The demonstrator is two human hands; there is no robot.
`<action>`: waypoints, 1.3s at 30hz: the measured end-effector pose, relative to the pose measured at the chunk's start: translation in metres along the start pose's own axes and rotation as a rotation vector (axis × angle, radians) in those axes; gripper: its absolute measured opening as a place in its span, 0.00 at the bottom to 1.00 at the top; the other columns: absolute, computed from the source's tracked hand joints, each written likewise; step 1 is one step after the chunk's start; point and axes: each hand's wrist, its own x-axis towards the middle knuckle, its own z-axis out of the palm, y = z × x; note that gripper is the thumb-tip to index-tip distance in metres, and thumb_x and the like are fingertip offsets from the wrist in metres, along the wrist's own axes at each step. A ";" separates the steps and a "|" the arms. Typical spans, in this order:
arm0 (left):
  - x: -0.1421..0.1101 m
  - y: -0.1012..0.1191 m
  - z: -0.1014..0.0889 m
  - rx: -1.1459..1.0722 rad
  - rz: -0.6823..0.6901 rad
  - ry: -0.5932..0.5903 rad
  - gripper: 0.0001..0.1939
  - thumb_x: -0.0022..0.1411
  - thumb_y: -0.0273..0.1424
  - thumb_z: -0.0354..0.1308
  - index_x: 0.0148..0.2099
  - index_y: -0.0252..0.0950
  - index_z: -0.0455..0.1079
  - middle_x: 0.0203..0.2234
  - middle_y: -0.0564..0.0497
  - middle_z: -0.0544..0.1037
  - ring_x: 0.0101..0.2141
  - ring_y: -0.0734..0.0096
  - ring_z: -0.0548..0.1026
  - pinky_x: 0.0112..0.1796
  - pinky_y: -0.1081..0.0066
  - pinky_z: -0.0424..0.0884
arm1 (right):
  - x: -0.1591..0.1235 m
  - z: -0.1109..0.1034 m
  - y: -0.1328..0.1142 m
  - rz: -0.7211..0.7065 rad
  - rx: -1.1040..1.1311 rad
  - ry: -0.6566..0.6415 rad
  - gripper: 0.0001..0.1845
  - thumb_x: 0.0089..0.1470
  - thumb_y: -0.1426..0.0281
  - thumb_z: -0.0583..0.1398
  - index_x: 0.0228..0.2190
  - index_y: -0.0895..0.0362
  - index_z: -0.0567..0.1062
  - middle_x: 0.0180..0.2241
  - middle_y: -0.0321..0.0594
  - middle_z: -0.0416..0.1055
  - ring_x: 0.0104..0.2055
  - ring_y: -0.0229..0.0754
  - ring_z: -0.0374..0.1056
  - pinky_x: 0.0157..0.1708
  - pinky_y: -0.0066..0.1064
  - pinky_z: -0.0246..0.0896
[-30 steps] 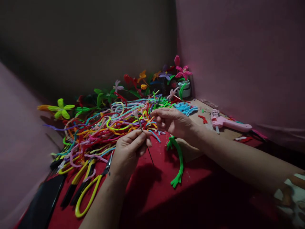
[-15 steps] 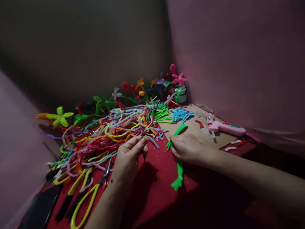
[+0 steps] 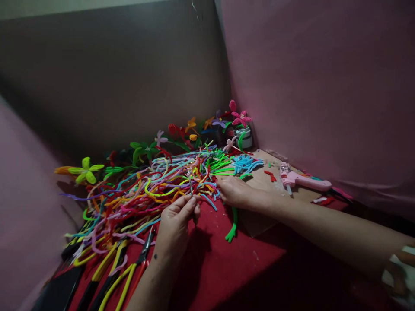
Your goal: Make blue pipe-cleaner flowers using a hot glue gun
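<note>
Low in the middle, my left hand (image 3: 177, 222) pinches a thin dark stem (image 3: 191, 189) between thumb and fingers; it stands nearly upright. To its right, my right hand (image 3: 234, 192) is closed on a bright green fuzzy pipe-cleaner piece (image 3: 234, 224). One end of that piece hangs below the hand and splits into short tips; its middle is hidden by the fingers. A tangled heap of coloured pipe cleaners (image 3: 155, 194) lies beyond and left of my hands. Cut green pipe cleaners (image 3: 220, 160) and light blue pipe cleaners (image 3: 244, 164) lie just past my right hand.
A pink glue gun (image 3: 304, 179) rests on a brown board (image 3: 259, 179) at the right. Yellow-handled scissors (image 3: 129, 276) and yellow-and-black pliers (image 3: 103, 263) lie at lower left on the red tabletop (image 3: 214, 268). Pipe-cleaner flowers (image 3: 86, 171) line the back wall.
My right hand has moved left and slightly up with the green piece, nearer the stem. My left hand stays pinched on the stem. The view has tilted up slightly.
</note>
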 end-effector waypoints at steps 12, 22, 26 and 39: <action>0.008 0.016 0.013 -0.052 -0.079 0.016 0.13 0.45 0.31 0.65 0.33 0.30 0.71 0.20 0.51 0.74 0.20 0.74 0.71 0.22 0.74 0.66 | 0.007 0.008 0.015 0.016 0.153 0.320 0.15 0.57 0.71 0.49 0.32 0.58 0.76 0.32 0.44 0.68 0.39 0.41 0.64 0.38 0.29 0.56; 0.036 0.009 0.038 -0.189 -0.085 0.043 0.14 0.43 0.30 0.65 0.33 0.30 0.69 0.21 0.53 0.73 0.14 0.88 0.60 0.15 0.83 0.54 | 0.008 -0.016 0.056 0.223 0.199 0.574 0.17 0.52 0.78 0.50 0.37 0.58 0.76 0.40 0.45 0.70 0.43 0.41 0.64 0.44 0.29 0.57; 0.037 -0.007 0.033 -0.252 -0.145 -0.007 0.13 0.43 0.29 0.65 0.33 0.30 0.69 0.19 0.56 0.70 0.12 0.90 0.56 0.13 0.84 0.48 | 0.009 -0.027 0.075 0.361 0.082 0.303 0.17 0.50 0.77 0.53 0.39 0.56 0.76 0.40 0.48 0.73 0.43 0.47 0.67 0.41 0.34 0.59; 0.030 -0.005 0.026 -0.225 -0.178 -0.008 0.12 0.43 0.29 0.66 0.32 0.30 0.71 0.17 0.56 0.69 0.12 0.90 0.56 0.13 0.84 0.49 | 0.015 -0.021 0.055 0.423 0.114 0.430 0.14 0.56 0.73 0.48 0.40 0.60 0.71 0.37 0.53 0.74 0.40 0.47 0.70 0.37 0.34 0.61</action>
